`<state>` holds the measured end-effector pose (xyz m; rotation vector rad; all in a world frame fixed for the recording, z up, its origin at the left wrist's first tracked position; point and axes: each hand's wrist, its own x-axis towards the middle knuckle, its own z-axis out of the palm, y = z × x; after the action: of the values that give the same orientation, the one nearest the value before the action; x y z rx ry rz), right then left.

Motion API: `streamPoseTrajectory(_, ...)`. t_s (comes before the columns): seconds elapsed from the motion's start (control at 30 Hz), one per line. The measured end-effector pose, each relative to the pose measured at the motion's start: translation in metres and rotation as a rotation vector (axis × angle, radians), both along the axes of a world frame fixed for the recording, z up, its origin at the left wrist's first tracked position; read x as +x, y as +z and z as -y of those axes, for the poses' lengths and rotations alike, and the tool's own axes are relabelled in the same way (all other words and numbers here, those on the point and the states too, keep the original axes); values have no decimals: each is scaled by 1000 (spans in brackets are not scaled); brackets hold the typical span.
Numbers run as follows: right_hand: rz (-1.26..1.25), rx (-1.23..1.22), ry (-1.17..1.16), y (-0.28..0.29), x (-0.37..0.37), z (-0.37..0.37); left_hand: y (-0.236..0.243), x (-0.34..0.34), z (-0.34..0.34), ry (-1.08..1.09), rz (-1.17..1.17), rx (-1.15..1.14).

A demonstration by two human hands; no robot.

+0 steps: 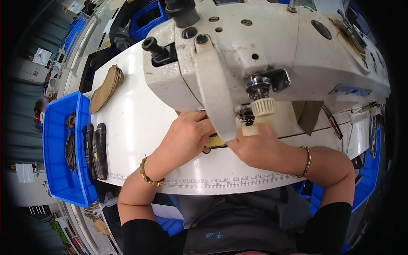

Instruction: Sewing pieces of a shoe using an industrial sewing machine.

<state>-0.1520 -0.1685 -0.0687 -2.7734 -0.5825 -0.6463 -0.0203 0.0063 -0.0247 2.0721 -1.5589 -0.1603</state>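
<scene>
A white sewing machine stands over the white table, and both my hands are at work under its head. My left hand is closed with bent fingers at the left edge of a yellow fabric piece with a dark border. My right hand is closed at the right side of the same piece, its fingertips partly covered by the machine. Most of the piece, along with the needle, is hidden by the machine head and my hands.
Stacked tan sole-shaped pieces lie on the table at far left. Plaid slipper-shaped pieces rest beside a blue bin holding dark pieces. Olive cloth and red-handled scissors lie right of the machine. A ruler strip runs along the front edge.
</scene>
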Motion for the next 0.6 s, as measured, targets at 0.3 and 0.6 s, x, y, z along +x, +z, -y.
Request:
streamPoseTrajectory(0.3,23,0,10,-1,1,-1,-7,0,0,0,3,-29)
streamPoseTrajectory(0.6,-45,22,9,-2,0,0,1,-7,5,-5,47,20)
